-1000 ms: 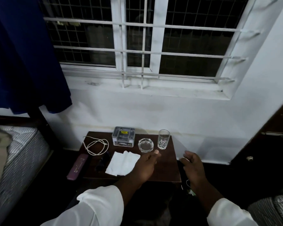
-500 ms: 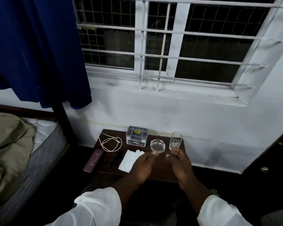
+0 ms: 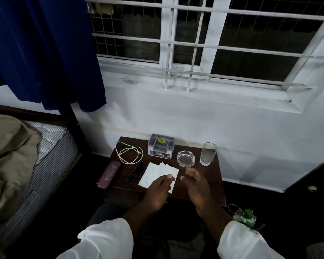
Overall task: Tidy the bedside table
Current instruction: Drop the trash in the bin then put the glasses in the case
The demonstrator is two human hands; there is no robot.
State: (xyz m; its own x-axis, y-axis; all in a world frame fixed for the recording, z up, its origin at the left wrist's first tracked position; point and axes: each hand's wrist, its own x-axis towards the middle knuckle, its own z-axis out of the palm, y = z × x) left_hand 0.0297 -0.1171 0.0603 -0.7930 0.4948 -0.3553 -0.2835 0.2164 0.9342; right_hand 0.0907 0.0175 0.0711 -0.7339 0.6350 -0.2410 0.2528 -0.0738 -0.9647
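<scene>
Here, a head-worn camera looked down at a small dark desk (image 3: pixel 211 186) under a barred window.
Left hand (image 3: pixel 158 191): it hovered low over the near edge of some white papers (image 3: pixel 154 173), fingers loosely curled with gaps between them, gripping nothing; whether it touched the sheets could not be told.
Right hand (image 3: pixel 196 186): just beside the left hand, fingers spread and empty, above bare desk.
Beyond the right hand: a clear glass ashtray (image 3: pixel 186 158), and past it to the right an upright drinking glass (image 3: pixel 208 153).
Beyond the left hand: a grey organiser box (image 3: pixel 160 147) against the wall, with a loose white cable (image 3: pixel 130 154) to its left.
Left of the left hand: dark sunglasses (image 3: pixel 136 173) beside the papers, then a purple case (image 3: pixel 109 173) overhanging the desk's left edge.
Step in hand: apparently the start of tidying, both hands closing in on the fanned papers.
Next move: likely needs the sheets squared into one stack with both hands, lifted by their edges, and kept well clear of the ashtray and drinking glass.
</scene>
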